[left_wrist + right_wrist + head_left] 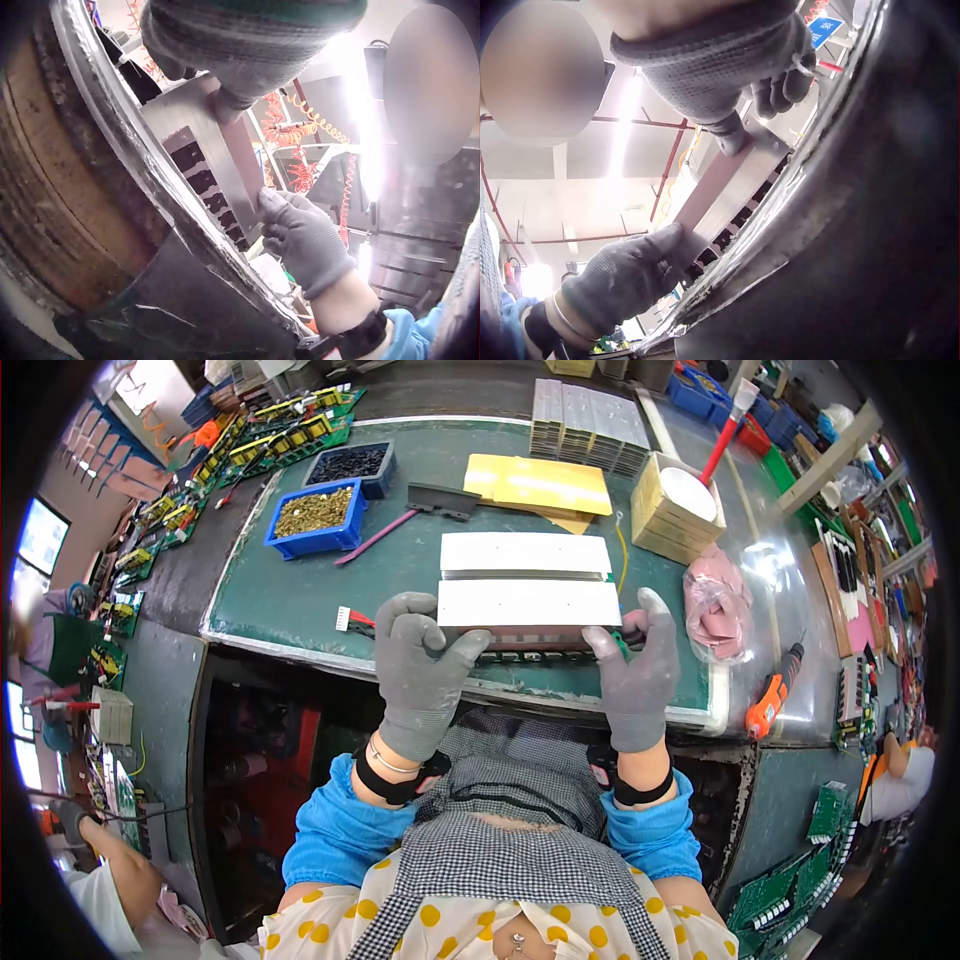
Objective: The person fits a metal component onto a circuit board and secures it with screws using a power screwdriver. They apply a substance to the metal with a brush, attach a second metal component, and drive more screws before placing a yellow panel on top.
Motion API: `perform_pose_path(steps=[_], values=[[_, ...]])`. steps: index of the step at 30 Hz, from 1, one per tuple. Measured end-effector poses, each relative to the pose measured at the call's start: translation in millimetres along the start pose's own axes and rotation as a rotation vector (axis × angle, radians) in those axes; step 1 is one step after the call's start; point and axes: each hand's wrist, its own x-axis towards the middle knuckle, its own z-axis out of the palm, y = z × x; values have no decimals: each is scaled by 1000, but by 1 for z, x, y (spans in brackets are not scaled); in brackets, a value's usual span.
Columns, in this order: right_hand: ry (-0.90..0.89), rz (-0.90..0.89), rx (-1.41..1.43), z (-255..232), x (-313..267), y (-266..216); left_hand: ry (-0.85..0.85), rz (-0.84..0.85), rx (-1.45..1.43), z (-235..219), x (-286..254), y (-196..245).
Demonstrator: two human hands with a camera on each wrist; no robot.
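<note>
A long silvery metal bar (528, 603) lies across the front of the workbench, with a pinkish strip (712, 180) along its front face. My gloved left hand (415, 670) grips its left end, thumb against the front. At the right end my gloved right hand (640, 670) holds it likewise, thumb on the strip. The left wrist view shows both thumbs pressing the pinkish strip (244, 154). Below the bar runs a row of black parts (201, 176) near the bench edge. Directly behind stands a second pale metal bar (525, 550).
Behind lie a blue bin of brass-coloured pieces (318, 520), a bin of black pieces (350, 465), a brush (440, 502), yellow sheets (540, 485) and stacked metal bars (590, 425). To the right are a wooden box (675, 510), a bag of pink pads (716, 605) and an orange screwdriver (772, 695).
</note>
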Motion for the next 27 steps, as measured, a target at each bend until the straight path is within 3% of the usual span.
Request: perform_pose_path(steps=[6,21,24,27], values=[[-65,66,59,-3,2,-3,-50,-15,-92,-6,9,3],[-75,26,25,-4,5,-2,-126,-55,-118,-10,15,-1],[-110,103,55,-5,2,-1,-132,-57,-122,-10,14,-2],[52,-134,-116,-4,8,-16,-133,-49,-126,-10,15,-3]])
